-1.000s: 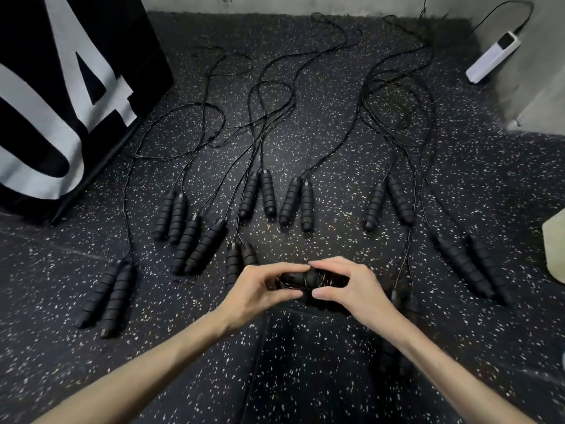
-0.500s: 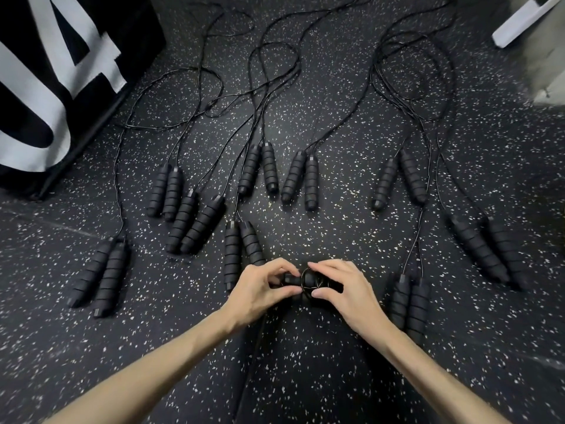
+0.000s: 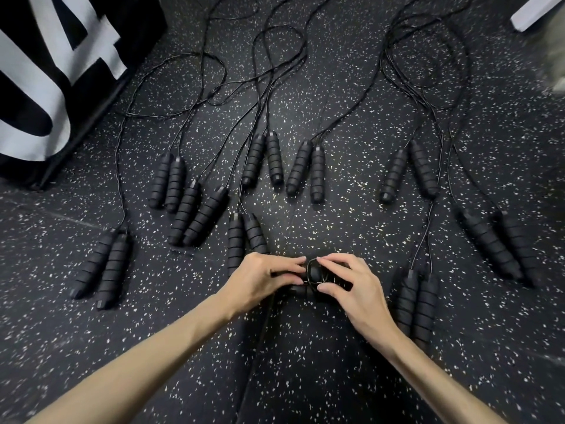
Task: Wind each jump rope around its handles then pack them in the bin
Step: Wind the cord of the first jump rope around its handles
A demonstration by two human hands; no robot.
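A wound black jump rope bundle (image 3: 312, 276) lies low over the speckled floor between my hands, its cord looped round the paired handles. My left hand (image 3: 260, 278) grips the bundle's left end. My right hand (image 3: 348, 281) pinches the cord loop at the middle with thumb and forefinger. Most of the handles are hidden under my fingers. Several other unwound ropes lie in pairs of ribbed handles across the floor, such as one pair (image 3: 305, 169) just beyond my hands and another pair (image 3: 415, 304) right of my right wrist.
A large black box with white lettering (image 3: 58, 75) stands at the far left. A white power strip (image 3: 532, 10) lies at the top right. Thin black cords (image 3: 275, 71) trail away from the handles toward the back. No bin is in view.
The view has tilted down and nearer to the floor. My hands hold the bundle lower, and my right fingers have shifted onto the cord loop at its middle.
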